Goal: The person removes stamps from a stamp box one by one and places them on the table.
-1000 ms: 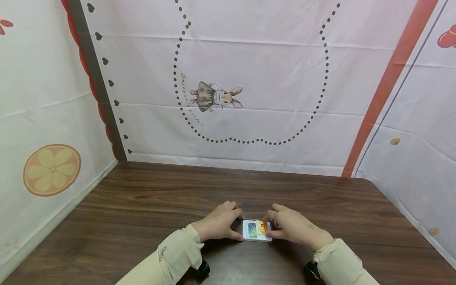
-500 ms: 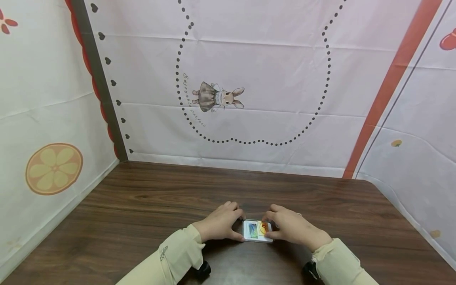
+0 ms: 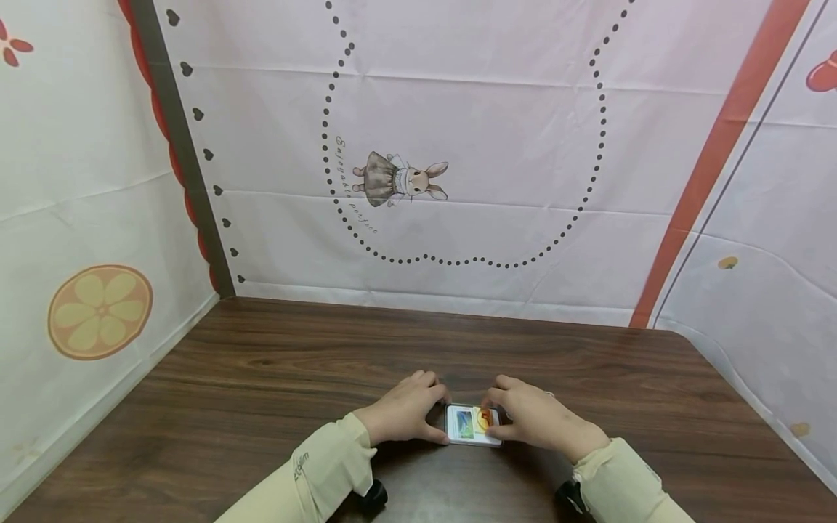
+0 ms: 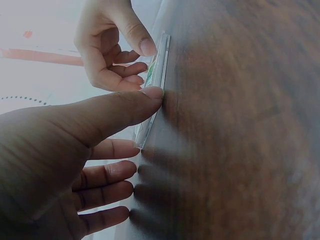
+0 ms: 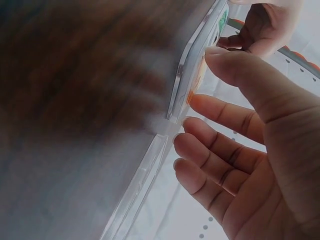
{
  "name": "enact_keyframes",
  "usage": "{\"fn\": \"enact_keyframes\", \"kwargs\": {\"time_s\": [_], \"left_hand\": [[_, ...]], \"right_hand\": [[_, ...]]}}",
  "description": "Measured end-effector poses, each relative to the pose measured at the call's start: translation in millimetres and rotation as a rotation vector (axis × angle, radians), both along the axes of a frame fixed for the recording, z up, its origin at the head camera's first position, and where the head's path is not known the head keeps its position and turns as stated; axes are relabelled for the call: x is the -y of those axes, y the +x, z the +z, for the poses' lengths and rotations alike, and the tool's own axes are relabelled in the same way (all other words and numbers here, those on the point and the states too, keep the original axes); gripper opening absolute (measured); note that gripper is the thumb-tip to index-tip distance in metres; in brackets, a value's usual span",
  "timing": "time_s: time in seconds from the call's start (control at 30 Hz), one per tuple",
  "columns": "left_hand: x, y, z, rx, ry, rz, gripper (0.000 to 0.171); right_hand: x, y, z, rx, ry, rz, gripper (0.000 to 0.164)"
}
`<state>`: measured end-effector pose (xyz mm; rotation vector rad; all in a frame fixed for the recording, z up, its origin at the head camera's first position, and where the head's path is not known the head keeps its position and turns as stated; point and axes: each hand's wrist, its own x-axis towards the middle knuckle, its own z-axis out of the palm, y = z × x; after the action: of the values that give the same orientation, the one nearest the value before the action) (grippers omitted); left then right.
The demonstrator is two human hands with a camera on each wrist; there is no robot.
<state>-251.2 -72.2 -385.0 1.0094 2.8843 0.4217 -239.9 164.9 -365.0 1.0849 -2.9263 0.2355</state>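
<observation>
A flat clear plastic case (image 3: 466, 442) lies on the table, holding a white insert (image 3: 451, 421) with a blue-green picture. Over its right part is a small yellow-and-orange card (image 3: 484, 418). My left hand (image 3: 402, 410) holds the left end of the case, thumb at the near edge and forefinger toward the far edge. Thumb and forefinger of my right hand (image 3: 539, 414) pinch at the yellow-and-orange card, partly covering it. In the right wrist view the other right fingers sit loosely bent below, near a second clear plastic piece (image 5: 137, 187), mostly hidden by that hand in the head view.
The dark wood-grain table (image 3: 314, 341) spreads around both hands. Printed cloth (image 3: 497, 160) hangs behind it and along both sides. Black straps (image 3: 373, 497) show at the wrists below the light sleeves (image 3: 327, 465).
The head view has shifted slightly. My right fingertips sit a touch further left on the yellow-and-orange card than a second ago; the left hand keeps its hold on the case.
</observation>
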Motion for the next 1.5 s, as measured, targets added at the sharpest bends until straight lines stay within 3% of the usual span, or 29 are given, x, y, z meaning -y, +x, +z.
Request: {"fn": "enact_keyframes", "kwargs": {"time_s": [0.7,1.5], "left_hand": [[-0.6,0.7,0.3,0.004,0.004,0.002,0.049],[-0.7,1.4,0.4,0.001,0.004,-0.004,0.049]], "right_hand": [[-2.5,-0.1,0.3,0.032,-0.034,0.015,0.022],[-4.9,0.3,-0.5,0.001,-0.021,0.007,0.021]]}}
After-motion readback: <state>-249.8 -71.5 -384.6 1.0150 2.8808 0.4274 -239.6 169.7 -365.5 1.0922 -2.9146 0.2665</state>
